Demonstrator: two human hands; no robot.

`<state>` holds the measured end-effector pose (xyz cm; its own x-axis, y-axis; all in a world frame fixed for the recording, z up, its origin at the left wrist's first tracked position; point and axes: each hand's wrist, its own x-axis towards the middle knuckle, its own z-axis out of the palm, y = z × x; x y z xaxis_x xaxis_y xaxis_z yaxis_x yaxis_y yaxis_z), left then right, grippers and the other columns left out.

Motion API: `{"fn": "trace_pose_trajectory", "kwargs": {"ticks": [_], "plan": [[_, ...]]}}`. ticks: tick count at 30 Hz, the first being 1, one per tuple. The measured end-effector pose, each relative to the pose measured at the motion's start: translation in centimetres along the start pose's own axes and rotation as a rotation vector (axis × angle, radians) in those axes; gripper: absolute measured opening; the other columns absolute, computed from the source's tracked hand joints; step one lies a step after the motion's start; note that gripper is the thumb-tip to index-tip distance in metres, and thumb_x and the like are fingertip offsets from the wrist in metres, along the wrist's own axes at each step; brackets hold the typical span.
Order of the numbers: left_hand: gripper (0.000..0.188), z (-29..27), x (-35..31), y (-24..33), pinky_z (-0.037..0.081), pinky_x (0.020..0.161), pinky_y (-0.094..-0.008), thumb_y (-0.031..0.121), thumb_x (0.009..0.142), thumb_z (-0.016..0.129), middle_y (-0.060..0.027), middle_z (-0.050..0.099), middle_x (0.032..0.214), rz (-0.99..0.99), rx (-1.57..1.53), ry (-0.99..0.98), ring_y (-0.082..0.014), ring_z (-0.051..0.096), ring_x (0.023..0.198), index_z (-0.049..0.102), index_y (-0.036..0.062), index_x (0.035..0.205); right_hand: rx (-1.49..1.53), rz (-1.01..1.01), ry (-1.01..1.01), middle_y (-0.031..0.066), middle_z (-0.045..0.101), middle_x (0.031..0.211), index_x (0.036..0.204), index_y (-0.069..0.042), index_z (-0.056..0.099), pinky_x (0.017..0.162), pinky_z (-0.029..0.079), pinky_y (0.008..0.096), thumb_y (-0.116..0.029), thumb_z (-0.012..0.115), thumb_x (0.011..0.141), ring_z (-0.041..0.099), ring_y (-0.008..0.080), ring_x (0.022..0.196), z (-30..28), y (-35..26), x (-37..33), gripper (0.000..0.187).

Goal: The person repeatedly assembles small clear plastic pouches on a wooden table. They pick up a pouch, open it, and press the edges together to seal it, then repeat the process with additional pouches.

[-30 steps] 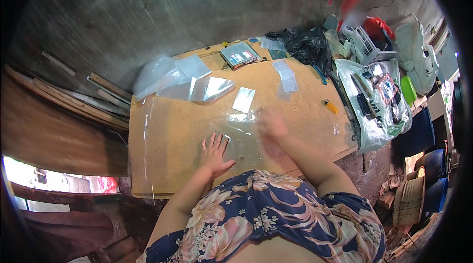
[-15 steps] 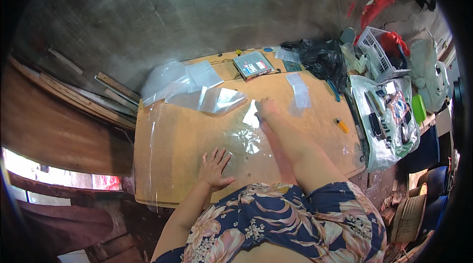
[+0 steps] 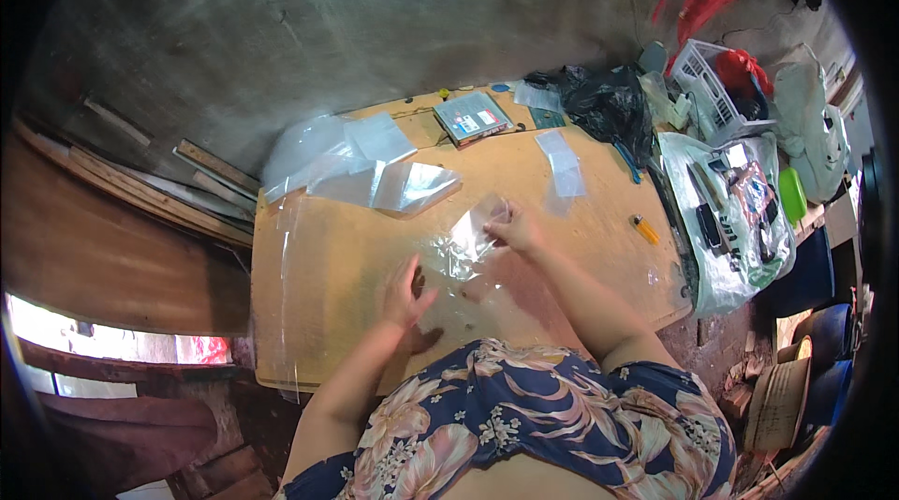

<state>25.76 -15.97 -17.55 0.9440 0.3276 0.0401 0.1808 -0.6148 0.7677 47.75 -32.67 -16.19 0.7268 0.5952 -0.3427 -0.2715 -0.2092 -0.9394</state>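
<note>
Right hand [image 3: 513, 227] pinches the upper edge of a small clear plastic bag [image 3: 471, 236], thin, glossy and crinkled, lifting it a little off the surface; the fingers are closed on the film. Left hand [image 3: 405, 292] lies flat with fingers spread apart, pressing on a large transparent plastic sheet [image 3: 309, 275] that covers the near part of the tan wooden surface [image 3: 599, 257]. The bag sits near the middle of that surface, between the two hands. Farther back lies a loose pile of clear bags [image 3: 361, 168], a flat grey box [image 3: 471, 116], a single narrow clear bag [image 3: 565, 163] and a crumpled black bag [image 3: 609, 102]. A small yellow lighter [image 3: 644, 229] rests to the right. Rough grey concrete floor [image 3: 328, 22] lies beyond.
</note>
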Motion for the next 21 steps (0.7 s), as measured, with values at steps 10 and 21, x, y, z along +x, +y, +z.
{"fn": "trace_pose_trajectory", "kwargs": {"ticks": [10,21], "plan": [[0.017,8.3,4.1,6.9,0.045,0.055,-0.023,0.019,0.09,0.061,-0.0026,0.064,0.07,-0.464,-0.767,-0.027,-0.0087,0.058,0.061,0.063,0.0025,0.084,-0.228,-0.237,0.252,0.0076,0.063,0.067,0.077,0.0,0.061,0.055,0.048,0.0299,-0.012,0.068,0.08,0.062,0.0144,0.06,-1.7,3.6,-6.3,0.014],[0.027,10.5,1.8,2.4,0.036,0.045,-0.0271,0.027,0.084,0.068,0.0005,0.056,0.06,-0.319,-0.339,0.046,-0.0071,0.046,0.05,0.061,0.0041,0.072,-0.619,-0.045,0.359,0.0144,0.065,0.07,0.083,-0.003,0.069,0.06,0.048,0.0367,-0.025,0.059,0.087,0.062,0.0246,0.061,-4.7,7.0,-10.5,0.025]]}}
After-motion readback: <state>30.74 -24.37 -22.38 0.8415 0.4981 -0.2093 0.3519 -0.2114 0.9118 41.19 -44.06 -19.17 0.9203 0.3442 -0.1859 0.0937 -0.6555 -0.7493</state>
